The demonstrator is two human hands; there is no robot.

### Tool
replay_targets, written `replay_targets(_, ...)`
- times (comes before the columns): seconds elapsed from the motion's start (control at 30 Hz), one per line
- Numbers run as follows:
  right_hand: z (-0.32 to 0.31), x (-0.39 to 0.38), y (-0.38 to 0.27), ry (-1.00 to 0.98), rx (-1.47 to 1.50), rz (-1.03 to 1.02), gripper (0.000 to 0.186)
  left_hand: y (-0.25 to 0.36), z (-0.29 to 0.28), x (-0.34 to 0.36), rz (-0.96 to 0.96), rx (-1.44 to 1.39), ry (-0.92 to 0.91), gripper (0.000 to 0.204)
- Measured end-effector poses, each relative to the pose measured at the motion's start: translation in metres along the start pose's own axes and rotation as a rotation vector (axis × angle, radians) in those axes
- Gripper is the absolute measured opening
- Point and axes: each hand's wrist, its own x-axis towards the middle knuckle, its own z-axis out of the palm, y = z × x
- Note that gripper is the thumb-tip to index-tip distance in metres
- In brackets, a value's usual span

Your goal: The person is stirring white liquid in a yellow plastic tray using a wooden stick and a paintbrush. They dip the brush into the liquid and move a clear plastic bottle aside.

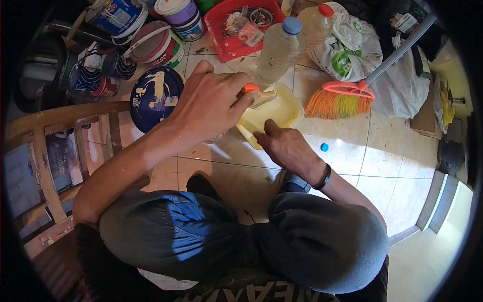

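Observation:
My left hand (214,100) is closed round the orange handle of what looks like a paintbrush (265,98). Its flat tan and grey end hangs over a shallow pale-yellow tub (286,108) on the tiled floor. At the tub's near side my right hand (289,148) has its fingers curled on the rim; the fingertips are partly hidden. Pale yellow stuff coats the inside of the tub. Just behind it stands a large clear bottle (279,54) with a blue cap. My left forearm reaches across above a dark blue lidded bucket (156,95).
Paint buckets (168,48) crowd the far left, beside a red dustpan (226,30) holding debris. A red-capped bottle (314,30), plastic bags (352,45) and an orange broom (342,100) stand far right. A blue cap (324,147) lies right; a wooden chair (48,171) is left.

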Motion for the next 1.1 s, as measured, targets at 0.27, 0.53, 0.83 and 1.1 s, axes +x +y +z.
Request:
replay_targets(0.27,-0.030,-0.032,0.015,-0.085,0.139,0.094,0.023,-0.001,0.001,-0.003,0.012,0.045,0.014,0.019)
replay_targets(0.53,0.000,-0.023,0.002,0.060,0.332,0.364,0.019,0.000,0.004,0.000,0.017,0.027,0.007,0.022)
replay_targets(0.83,-0.038,-0.036,0.066,0.141,0.186,0.330,0.012,0.004,-0.001,-0.001,0.012,0.019,0.019,0.023)
replay_targets(1.1,-0.041,-0.030,0.067,0.196,-0.051,0.226,0.012,0.002,-0.001,-0.002,0.022,0.037,0.023,0.025)
